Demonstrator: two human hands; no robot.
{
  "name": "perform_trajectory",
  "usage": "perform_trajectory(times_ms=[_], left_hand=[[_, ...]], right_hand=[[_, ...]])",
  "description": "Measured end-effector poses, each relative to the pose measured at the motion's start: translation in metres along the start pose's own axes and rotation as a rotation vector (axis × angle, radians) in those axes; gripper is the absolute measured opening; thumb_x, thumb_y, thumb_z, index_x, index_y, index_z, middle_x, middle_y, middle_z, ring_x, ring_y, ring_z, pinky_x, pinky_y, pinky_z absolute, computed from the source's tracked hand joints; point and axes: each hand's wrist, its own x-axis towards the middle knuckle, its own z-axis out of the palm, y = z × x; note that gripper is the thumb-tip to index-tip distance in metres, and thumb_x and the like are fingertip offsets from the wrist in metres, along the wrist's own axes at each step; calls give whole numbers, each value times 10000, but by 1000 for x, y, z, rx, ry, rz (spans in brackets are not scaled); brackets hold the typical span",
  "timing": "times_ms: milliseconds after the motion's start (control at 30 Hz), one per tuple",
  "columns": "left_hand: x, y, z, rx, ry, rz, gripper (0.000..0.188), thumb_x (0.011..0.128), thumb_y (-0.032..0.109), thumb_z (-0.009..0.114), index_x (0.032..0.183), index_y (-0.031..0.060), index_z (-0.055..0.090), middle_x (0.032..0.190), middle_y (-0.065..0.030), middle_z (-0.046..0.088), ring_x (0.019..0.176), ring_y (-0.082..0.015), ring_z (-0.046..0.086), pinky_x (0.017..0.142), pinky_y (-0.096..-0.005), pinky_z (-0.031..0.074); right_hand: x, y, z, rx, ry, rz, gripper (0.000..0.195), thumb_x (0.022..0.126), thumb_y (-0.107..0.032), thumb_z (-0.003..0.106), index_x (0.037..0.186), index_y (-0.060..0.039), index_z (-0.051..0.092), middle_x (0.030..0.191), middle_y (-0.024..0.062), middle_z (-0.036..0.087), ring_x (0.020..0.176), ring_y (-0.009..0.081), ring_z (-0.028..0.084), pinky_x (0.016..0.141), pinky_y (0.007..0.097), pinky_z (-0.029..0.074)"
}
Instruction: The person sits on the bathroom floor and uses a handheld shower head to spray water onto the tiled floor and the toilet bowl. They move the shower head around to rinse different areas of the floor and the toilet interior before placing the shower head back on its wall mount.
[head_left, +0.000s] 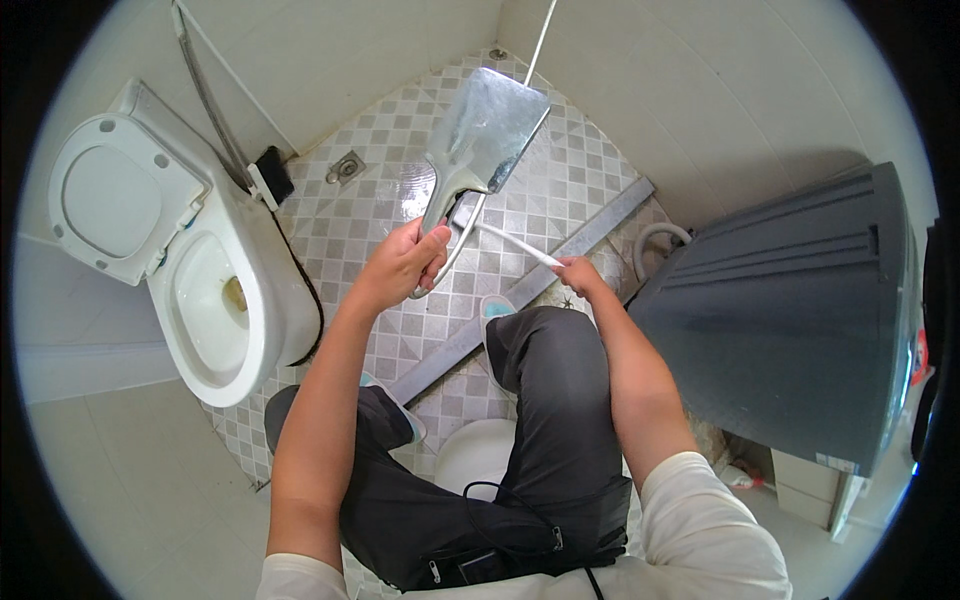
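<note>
My left hand (405, 262) grips the handle of a chrome hand-held shower head (499, 127), its broad square back facing up at me. A white shower hose (469, 229) curves from below that hand, passes behind the head and runs up towards the wall. Faint streaks like water spray show along the head's right edge. My right hand (579, 276) holds the end of a slim white handle (517, 246). The far end of this handle is partly hidden behind the shower head's handle, and looks like a small brush. Below both lies the tiled floor (375, 247), shiny with water on the left.
A toilet (289, 300) with raised lid stands at left, beside a long-handled floor brush (274, 176) and a floor drain (346, 169). A grey washing machine (780, 315) with a drain hose (645, 244) is at right. A raised strip (442, 360) crosses the floor. A white stool (469, 454) shows beneath me.
</note>
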Motion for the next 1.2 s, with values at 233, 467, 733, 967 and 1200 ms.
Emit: perform_trajectory(times_ms=[233,467,733,967,1200], left_hand=[[-6,3,-9,51,19,-38,363,1080,400,457,891,91,452,664,3,478,541,-84,455,530,-241,424],[5,3,-4,14,2,-2,376,1079,411,460,868,100,445,675,2,472,550,-82,461,536,-241,429],[0,1,-9,39,47,-24,387,1086,411,446,849,105,440,667,2,467,532,-78,448,512,-239,416],[2,0,-12,54,65,-25,376,1081,411,459,862,105,457,671,3,489,535,-76,457,523,-246,413],[12,0,13,-168,40,18,381,1082,464,421,1027,94,493,866,-24,561,766,-133,583,729,-291,486]], right_hand=[[-2,22,-10,-193,468,142,336,921,-357,637,1168,-154,743,1049,172,744,996,353,711,849,447,539],[25,32,-11,2,377,97,339,902,-279,647,1052,18,716,842,192,689,707,310,665,633,450,494],[5,-26,9,-367,100,-130,428,892,-381,650,1218,-110,709,1116,200,716,1036,353,697,891,477,535],[12,-1,-13,-248,413,150,350,920,-318,592,1179,-119,716,1179,176,707,1087,394,674,919,500,528],[51,41,-13,24,432,103,313,947,-242,552,1171,-48,655,815,144,649,612,281,598,524,424,455]])
